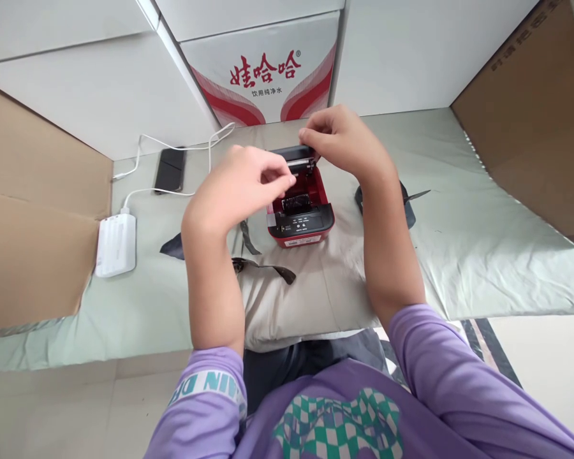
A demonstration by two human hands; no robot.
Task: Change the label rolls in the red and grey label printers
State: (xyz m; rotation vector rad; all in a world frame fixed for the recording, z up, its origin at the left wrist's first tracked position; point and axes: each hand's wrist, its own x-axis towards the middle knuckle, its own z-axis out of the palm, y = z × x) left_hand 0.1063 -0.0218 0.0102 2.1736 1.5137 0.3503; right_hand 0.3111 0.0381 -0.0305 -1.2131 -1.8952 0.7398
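Note:
A small red and black printer [300, 220] sits on a pale green cloth [469, 229] with its lid raised. My right hand [340, 139] is over the back of the printer, its fingertips pinched on the edge of the open lid [294, 153]. My left hand [242, 185] hovers just left of the printer's open bay, fingers curled and pinched together near the inside; what they hold, if anything, is hidden. A dark roll shows inside the bay [296, 203].
A white power bank [116, 244] with white cables lies at the left, a black phone [170, 169] behind it. Dark strips [263, 268] lie in front of the printer. A red-and-white printed box [265, 80] stands at the back, brown cardboard [536, 108] on the right.

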